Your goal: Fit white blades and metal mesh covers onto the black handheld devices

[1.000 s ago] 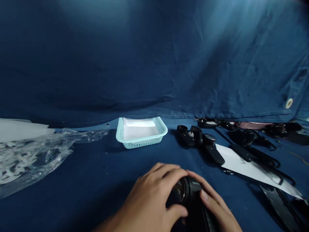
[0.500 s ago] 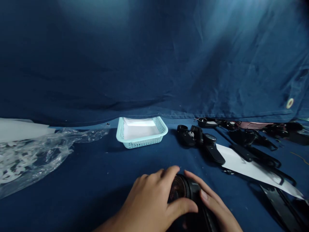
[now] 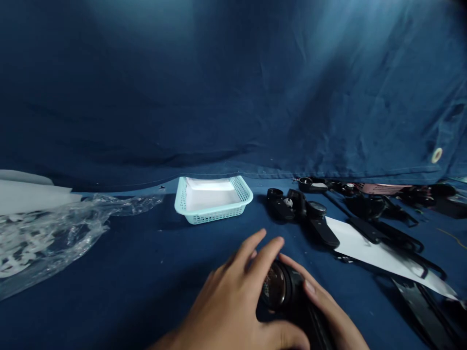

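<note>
A black fabric shaver (image 3: pixel 286 287) with a round, perforated metal head is at the bottom centre, its lower body running out of view. My right hand (image 3: pixel 332 311) is wrapped around its right side and holds it. My left hand (image 3: pixel 233 301) is beside the round head on the left, fingers stretched and apart. The left thumb passes in front of the shaver's body; whether it touches cannot be told.
A pale blue basket (image 3: pixel 215 216) lined with white paper stands ahead. Black handled parts (image 3: pixel 323 231) and a white sheet (image 3: pixel 390 257) lie at right. Clear plastic wrap (image 3: pixel 80 233) covers white pieces at left. A dark blue cloth (image 3: pixel 219 87) hangs behind.
My left fingers have lifted off the shaver's round head and spread apart, and the thumb has dropped lower. My right hand still holds the shaver.
</note>
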Demonstrator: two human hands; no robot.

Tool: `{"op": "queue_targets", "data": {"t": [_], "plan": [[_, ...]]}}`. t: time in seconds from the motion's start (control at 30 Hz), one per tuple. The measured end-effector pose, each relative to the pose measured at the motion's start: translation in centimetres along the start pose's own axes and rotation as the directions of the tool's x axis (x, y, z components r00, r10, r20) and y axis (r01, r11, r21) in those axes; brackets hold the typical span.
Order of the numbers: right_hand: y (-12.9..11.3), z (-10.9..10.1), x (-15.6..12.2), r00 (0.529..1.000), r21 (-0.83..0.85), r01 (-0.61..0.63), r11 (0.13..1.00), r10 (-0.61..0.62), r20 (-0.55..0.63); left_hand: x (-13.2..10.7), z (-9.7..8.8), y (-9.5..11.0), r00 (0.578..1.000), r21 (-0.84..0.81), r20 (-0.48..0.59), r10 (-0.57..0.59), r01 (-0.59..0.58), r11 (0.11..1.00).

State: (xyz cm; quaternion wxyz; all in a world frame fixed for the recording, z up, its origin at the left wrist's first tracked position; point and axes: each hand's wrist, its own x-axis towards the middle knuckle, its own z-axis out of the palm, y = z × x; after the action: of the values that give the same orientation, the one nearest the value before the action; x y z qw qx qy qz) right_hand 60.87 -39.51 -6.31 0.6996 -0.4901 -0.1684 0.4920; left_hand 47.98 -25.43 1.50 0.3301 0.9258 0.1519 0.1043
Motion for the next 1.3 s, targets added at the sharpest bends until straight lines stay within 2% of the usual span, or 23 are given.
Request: {"op": "queue_targets", "data": {"t": [0.07,0.1,0.17,0.27,0.37,0.47,0.57,0.67,0.77,0.9,1.0,1.3], "plan": [[-0.2,0.2,-0.2,0.997,0.024,-0.071,0.997,0.070,0.038,0.0,0.0,0.0,0.998,-0.021,0.005,-0.069,0.069,0.997],[-0.3,0.3,-0.2,0.994,0.027,-0.094,0.995,0.093,0.051,0.0,0.0,0.0,0.998,-0.030,0.011,-0.058,0.058,0.998],[-0.4,0.3,-0.2,0.996,0.014,-0.071,0.997,0.071,0.055,0.1,0.0,0.0,0.998,-0.057,0.028,0.060,-0.058,0.997],[-0.5,0.0,0.1,0.998,-0.020,0.022,1.000,-0.020,0.061,0.1,-0.3,0.2,0.976,-0.107,0.016,0.218,-0.215,0.971],[-0.1,-0.5,0.6,0.997,-0.004,0.035,0.999,-0.035,0.072,0.1,-0.6,0.5,0.976,-0.109,0.018,0.217,-0.214,0.971],[0.7,-1.2,0.8,1.000,0.033,-0.002,0.999,0.002,0.002,0.2,-0.7,0.6,0.980,-0.099,0.043,0.195,-0.190,0.977],[1.6,-1.9,0.7,0.999,0.010,-0.009,1.000,0.009,-0.040,0.3,-0.3,0.1,0.965,-0.191,0.089,0.245,-0.225,0.955],[2.2,-2.3,0.3,1.000,-0.012,0.000,1.000,0.000,0.003,0.4,0.5,-0.7,0.949,-0.399,0.091,0.303,-0.244,0.884],[2.9,-2.3,-0.2,0.998,-0.031,-0.028,0.999,0.030,0.056,0.3,1.6,-1.4,0.943,-0.600,0.060,0.329,-0.229,0.767],[4.0,-1.5,-0.5,0.990,-0.064,-0.066,0.996,0.073,0.122,0.1,2.0,-1.6,0.930,-0.717,0.120,0.347,-0.161,0.678],[4.1,-1.2,-0.4,0.986,-0.080,-0.079,0.994,0.090,0.142,0.1,1.7,-1.5,0.922,-0.710,0.163,0.351,-0.137,0.691],[3.2,-2.4,0.0,0.978,-0.104,-0.104,0.989,0.121,0.172,0.2,1.1,-1.1,0.917,-0.622,0.192,0.348,-0.161,0.766]]}}
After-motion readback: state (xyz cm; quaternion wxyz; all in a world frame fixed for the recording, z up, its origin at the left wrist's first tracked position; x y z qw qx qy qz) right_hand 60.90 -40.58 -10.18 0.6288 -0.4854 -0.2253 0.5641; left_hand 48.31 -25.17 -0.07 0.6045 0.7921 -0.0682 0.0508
